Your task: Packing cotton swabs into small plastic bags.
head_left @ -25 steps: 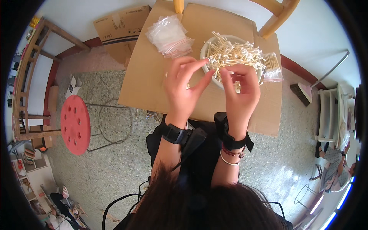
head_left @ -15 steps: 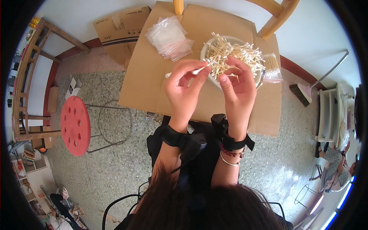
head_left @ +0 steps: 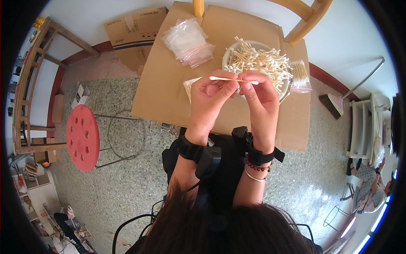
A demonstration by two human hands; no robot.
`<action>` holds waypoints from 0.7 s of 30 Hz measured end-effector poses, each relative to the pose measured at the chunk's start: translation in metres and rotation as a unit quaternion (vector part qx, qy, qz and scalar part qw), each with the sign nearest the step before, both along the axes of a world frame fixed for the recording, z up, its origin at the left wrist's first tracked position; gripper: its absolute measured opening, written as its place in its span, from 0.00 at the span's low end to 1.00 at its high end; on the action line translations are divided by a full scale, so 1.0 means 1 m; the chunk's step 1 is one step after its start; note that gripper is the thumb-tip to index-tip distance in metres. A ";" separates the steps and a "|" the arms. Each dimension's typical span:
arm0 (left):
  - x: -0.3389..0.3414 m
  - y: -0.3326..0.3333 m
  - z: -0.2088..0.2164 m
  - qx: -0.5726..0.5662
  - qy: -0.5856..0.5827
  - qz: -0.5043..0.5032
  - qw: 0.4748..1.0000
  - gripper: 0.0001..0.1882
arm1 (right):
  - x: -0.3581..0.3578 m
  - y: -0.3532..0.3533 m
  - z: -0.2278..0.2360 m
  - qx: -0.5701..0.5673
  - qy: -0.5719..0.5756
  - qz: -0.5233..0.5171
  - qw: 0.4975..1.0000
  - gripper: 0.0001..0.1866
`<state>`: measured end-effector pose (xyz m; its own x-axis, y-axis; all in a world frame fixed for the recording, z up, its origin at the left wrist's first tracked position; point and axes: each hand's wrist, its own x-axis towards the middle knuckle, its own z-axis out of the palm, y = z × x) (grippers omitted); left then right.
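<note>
We see a cardboard sheet [head_left: 169, 91] covering the table, largest of all, with a red stool [head_left: 82, 137] on the floor at its 8 o'clock. On the sheet, a stack of clear bags [head_left: 188, 41] lies at 11 o'clock and a white bowl [head_left: 230, 55] heaped with swabs sits at 1 o'clock; a filled bag [head_left: 299, 76] lies just beside the bowl at its 3 o'clock. Our left hand [head_left: 210, 101] and right hand [head_left: 261, 99] are raised side by side at the bowl's 6 o'clock. Both hands' fingers pinch one swab [head_left: 228, 78], held level between them, left fingers [head_left: 228, 86] at its middle, right fingers near its right tip. More swabs [head_left: 189, 86] lie beneath the left hand.
</note>
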<state>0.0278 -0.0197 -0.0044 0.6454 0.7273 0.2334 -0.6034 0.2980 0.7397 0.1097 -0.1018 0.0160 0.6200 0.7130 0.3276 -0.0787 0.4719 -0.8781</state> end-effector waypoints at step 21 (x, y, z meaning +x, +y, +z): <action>-0.055 0.042 -0.039 0.357 0.501 0.013 0.788 0.08 | -0.001 0.000 0.003 -0.077 0.034 -0.119 0.989 0.05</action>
<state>-0.0272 0.0228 -0.0435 0.7528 0.6576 -0.0288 0.3917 -0.4124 0.8225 0.1089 -0.1013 0.0187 0.7928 0.5827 0.1787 -0.0432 0.3462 -0.9372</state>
